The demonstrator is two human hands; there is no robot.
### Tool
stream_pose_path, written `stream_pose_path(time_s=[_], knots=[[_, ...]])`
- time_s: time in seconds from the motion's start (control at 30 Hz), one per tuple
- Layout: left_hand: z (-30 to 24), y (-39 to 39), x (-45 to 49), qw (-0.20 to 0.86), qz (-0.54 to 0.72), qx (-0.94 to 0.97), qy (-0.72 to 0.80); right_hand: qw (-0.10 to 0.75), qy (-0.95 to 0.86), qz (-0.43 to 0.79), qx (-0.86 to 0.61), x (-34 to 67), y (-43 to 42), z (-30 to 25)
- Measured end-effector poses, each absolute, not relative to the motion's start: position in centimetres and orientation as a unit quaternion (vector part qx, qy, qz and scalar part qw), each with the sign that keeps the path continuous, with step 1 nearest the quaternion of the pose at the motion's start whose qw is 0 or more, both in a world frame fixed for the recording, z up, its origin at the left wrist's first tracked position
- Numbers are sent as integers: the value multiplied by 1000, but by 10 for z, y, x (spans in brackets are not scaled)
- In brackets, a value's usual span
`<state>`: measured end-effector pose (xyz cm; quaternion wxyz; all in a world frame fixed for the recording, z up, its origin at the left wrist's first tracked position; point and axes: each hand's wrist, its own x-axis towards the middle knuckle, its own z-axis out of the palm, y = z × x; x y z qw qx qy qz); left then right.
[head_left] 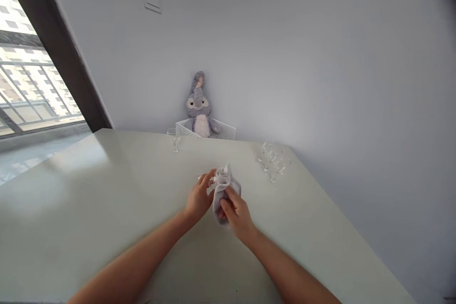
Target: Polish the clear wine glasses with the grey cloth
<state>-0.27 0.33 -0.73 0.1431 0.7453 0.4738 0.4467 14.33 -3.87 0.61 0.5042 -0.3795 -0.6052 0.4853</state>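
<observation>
My left hand (200, 195) is closed round the stem of a small wine glass (213, 180), which lies on its side in the air above the table. A light grey cloth (223, 189) covers the glass's bowl, so that part is hidden. Bunched in my right hand (238, 213), the cloth hangs down in a fold below the fingers. Both hands are close together over the middle of the table (142, 190).
One wine glass (174, 140) stands near the table's far edge. Several more clear glasses (272, 159) are grouped at the back right. Behind the far edge, a plush rabbit (200, 109) sits in a white basket (226, 130) against the wall.
</observation>
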Motion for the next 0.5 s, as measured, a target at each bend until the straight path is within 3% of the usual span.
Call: stream_pose_path(time_s=[0.1, 0.23, 0.33, 0.5], knots=[[-7, 3, -7, 29, 385, 810, 442, 450, -644, 470, -402, 141, -35, -9], [-9, 3, -6, -42, 349, 846, 401, 463, -617, 495, -399, 146, -23, -20], [-9, 5, -7, -56, 370, 851, 368, 507, -491, 610, -362, 151, -16, -13], [0, 13, -19, -185, 337, 853, 353, 553, -232, 735, -315, 155, -12, -2]])
